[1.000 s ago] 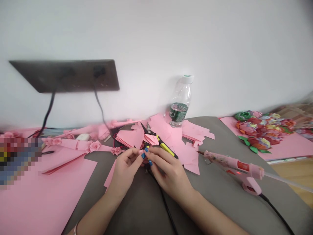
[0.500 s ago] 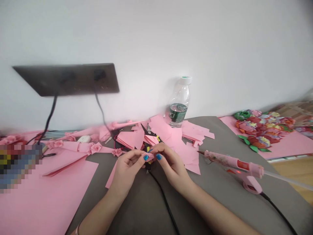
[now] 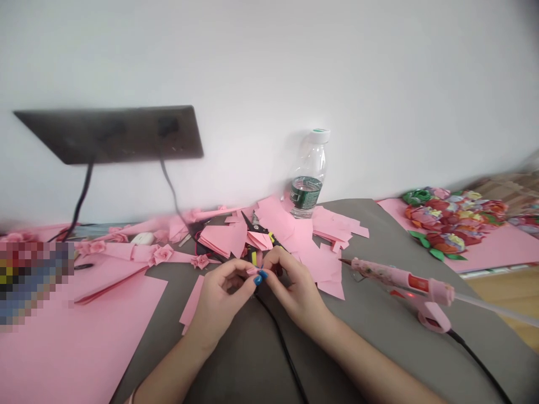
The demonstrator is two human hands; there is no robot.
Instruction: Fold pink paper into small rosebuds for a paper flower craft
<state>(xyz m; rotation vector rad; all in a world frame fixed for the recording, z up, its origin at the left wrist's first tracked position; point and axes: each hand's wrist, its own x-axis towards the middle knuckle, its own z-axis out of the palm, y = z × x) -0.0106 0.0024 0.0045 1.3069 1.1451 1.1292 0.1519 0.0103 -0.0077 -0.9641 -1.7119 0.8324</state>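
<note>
A small piece of pink paper (image 3: 253, 271) is pinched between my two hands, mostly covered by the fingers. My left hand (image 3: 225, 294) grips it between thumb and forefinger. From the other side, my right hand (image 3: 295, 289) closes on it, and the blue-nailed thumbs nearly meet. Just behind the hands lie black and yellow pliers (image 3: 257, 227), partly hidden by paper. A stack of cut pink paper pieces (image 3: 223, 238) rests left of them. To the right, a pink glue gun (image 3: 396, 278) with a lit red light lies on the grey table.
A bottle (image 3: 307, 179) stands by the wall among pink paper scraps. Folded paper roses (image 3: 162, 255) and a large pink sheet (image 3: 96, 342) lie at left. Colourful paper flowers (image 3: 455, 221) sit at right. A black cable (image 3: 284, 345) runs under my hands, below a wall socket panel (image 3: 113, 134).
My thumbs have come closer together and the fingers have shifted on the paper piece, which shows less now. The view has moved slightly; the things on the table lie as before.
</note>
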